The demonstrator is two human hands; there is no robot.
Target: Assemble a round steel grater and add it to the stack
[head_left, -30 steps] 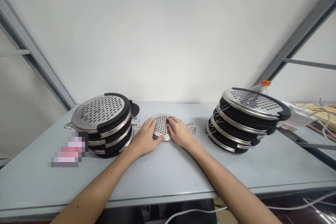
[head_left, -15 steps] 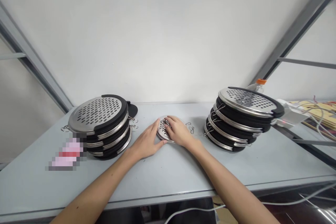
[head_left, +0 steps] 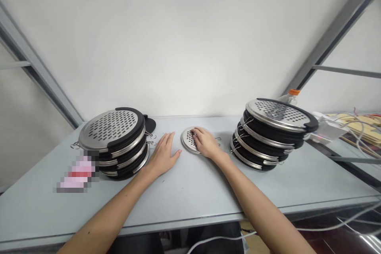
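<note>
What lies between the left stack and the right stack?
In the head view, going from left stack to right stack: the left hand, the disc under the right hand, then wire clips.

You can read no lettering, brand, number or sign anywhere in this view. At your eight o'clock, the pink item (head_left: 77,174) on the surface (head_left: 190,194) is pixelated, so any print on it is hidden from you.
</note>
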